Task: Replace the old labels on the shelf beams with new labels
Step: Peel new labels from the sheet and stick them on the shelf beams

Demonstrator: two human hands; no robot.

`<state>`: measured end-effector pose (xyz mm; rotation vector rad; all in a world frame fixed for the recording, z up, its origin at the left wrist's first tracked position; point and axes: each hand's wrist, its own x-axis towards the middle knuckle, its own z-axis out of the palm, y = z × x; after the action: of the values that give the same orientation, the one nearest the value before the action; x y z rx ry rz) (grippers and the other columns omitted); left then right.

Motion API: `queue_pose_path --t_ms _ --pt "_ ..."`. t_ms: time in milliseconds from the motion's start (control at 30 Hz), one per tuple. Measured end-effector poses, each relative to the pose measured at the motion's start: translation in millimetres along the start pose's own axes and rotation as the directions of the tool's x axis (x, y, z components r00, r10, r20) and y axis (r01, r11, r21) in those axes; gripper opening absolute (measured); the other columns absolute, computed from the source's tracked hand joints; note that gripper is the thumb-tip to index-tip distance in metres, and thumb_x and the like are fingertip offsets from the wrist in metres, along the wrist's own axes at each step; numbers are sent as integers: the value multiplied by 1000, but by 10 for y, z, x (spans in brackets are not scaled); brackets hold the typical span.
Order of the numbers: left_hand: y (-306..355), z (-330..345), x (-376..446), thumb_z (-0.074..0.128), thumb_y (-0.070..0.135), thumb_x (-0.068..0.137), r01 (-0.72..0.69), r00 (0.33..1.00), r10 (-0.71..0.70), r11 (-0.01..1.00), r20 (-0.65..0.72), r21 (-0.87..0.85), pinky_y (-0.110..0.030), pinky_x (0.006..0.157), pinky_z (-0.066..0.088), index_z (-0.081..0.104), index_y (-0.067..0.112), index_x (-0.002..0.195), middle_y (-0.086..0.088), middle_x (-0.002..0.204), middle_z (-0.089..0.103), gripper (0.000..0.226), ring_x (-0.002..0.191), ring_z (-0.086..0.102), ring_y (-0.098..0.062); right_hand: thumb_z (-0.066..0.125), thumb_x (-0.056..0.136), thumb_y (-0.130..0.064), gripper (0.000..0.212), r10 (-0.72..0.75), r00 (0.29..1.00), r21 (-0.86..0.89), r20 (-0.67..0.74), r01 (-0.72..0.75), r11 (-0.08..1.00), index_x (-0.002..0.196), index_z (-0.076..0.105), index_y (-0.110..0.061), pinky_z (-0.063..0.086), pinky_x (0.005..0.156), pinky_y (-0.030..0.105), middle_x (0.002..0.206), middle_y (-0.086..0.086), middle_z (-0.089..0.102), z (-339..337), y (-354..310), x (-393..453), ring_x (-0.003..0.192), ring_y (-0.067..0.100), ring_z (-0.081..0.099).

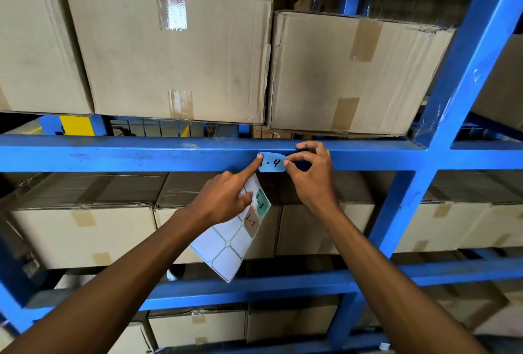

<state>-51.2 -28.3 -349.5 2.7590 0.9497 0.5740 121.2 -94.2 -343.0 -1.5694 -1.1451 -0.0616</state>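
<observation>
A light blue label (272,162) with a handwritten "4" lies against the front of the blue shelf beam (141,154). My left hand (226,198) presses the label's left edge with its index fingertip while its other fingers hold a white label sheet (226,246). That sheet hangs down and carries a green label marked "1-3" and a brown one marked "1-5". My right hand (311,175) pinches the label's right edge between thumb and index finger.
Large taped cardboard boxes (169,50) sit on the shelf above the beam, and more boxes (85,234) fill the shelves below. A blue upright post (452,104) rises to the right of my hands. A lower blue beam (283,283) crosses beneath the sheet.
</observation>
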Motion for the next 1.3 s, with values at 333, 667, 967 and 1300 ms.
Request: queue_pose_path --t_ms 333,667,967,1300 --pt "53 52 -30 46 28 96 0 999 5 987 -31 159 -31 63 43 -18 34 146 -16 99 64 81 85 61 -27 70 79 -19 6 -27 1000 -53 -15 26 998 83 71 -15 43 97 40 104 -9 46 22 -4 19 107 5 38" --pt "-1 102 -16 46 28 95 -1 999 10 984 -50 176 -33 60 46 -25 37 141 -14 91 66 85 75 61 -25 67 83 -23 11 -21 998 -37 -65 19 999 87 70 -13 44 93 36 108 1 53 79 30 23 107 7 40" --pt "35 97 -19 46 27 96 21 999 -11 978 -49 208 -27 59 38 -21 33 145 -13 96 66 83 68 51 -17 67 83 -21 11 -18 997 -62 -77 13 998 87 71 -12 36 83 20 108 0 52 87 22 24 106 6 40" --pt "32 79 -60 44 20 94 69 996 -41 912 -76 404 -32 55 35 -23 32 145 -7 73 45 85 59 43 -22 75 76 -25 14 -7 1000 -190 17 10 982 73 69 -12 51 73 30 99 0 59 -60 -12 198 92 10 54"
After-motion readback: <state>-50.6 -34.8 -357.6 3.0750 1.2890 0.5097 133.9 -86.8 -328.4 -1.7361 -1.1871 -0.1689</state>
